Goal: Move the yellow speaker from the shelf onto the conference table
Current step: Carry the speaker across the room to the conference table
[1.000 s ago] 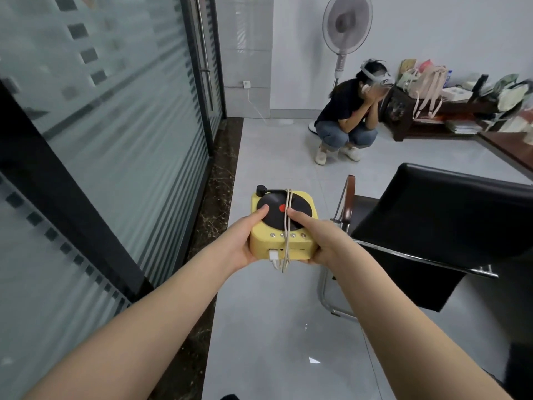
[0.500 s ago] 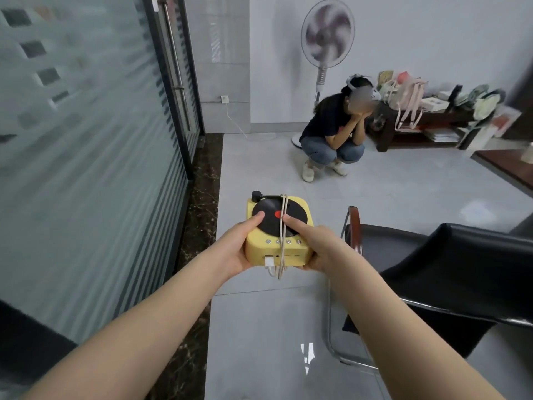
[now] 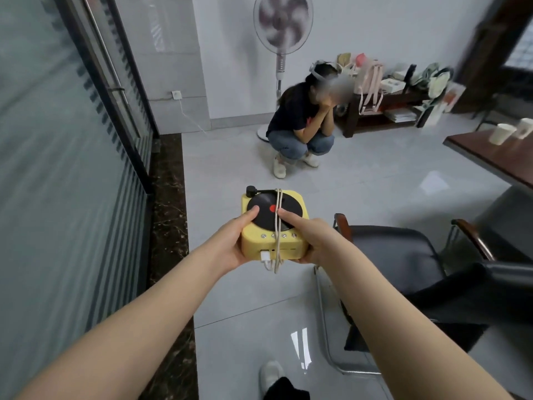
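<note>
The yellow speaker [image 3: 288, 249], shaped like a small record player with a black disc and a white cable wound round it, is held in the air over the grey floor. My left hand [image 3: 230, 243] grips its left side, thumb on the disc. My right hand [image 3: 310, 239] grips its right side, thumb on top beside the cable. The dark wooden conference table [image 3: 496, 157] shows at the right edge, well beyond the speaker.
A black chair [image 3: 403, 255] stands just right of my arms. A person [image 3: 300, 125] crouches ahead by a standing fan [image 3: 282, 27]. A low shelf [image 3: 386, 108] with bags lines the far wall. Two paper cups [image 3: 501, 133] stand on the table. A glass partition [image 3: 57, 168] runs along the left.
I have walked forward and turned right with the speaker held in both hands. The conference table's corner and cups have come into view, and the chair has shifted lower right.
</note>
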Tool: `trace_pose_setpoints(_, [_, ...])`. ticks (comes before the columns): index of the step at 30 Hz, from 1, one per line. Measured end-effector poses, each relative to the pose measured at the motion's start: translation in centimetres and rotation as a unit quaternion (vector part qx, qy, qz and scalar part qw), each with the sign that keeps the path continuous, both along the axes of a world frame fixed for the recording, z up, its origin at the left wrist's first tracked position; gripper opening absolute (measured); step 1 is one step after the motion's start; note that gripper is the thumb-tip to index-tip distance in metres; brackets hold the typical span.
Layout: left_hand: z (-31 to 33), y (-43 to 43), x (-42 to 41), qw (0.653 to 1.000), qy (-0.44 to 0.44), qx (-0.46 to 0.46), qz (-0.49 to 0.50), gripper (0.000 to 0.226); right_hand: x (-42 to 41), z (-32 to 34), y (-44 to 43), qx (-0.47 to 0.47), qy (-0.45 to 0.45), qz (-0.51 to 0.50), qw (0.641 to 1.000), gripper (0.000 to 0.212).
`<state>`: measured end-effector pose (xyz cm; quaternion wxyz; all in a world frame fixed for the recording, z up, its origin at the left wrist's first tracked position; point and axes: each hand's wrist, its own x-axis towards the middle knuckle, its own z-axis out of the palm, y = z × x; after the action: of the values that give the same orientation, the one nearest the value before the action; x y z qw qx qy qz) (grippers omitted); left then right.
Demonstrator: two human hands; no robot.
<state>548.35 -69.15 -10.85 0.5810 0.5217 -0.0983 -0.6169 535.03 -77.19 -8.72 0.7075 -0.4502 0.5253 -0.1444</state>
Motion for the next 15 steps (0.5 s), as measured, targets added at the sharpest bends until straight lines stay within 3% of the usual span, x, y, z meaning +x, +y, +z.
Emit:
trace_pose_setpoints(10, [-0.1,-13.9,5.3,1.000,-0.013,-0.003,-0.023,0.027,5.1,-0.3,-13.4,-0.011,0.000,-0.034,0.999,0.071])
trace_pose_setpoints(15, [0.8,-21.1,7.8,0.999,-0.022,-0.003,-0.027,0.028,7.7,0.8,-20.3,-0.017,0.004,-0.037,0.999,0.062])
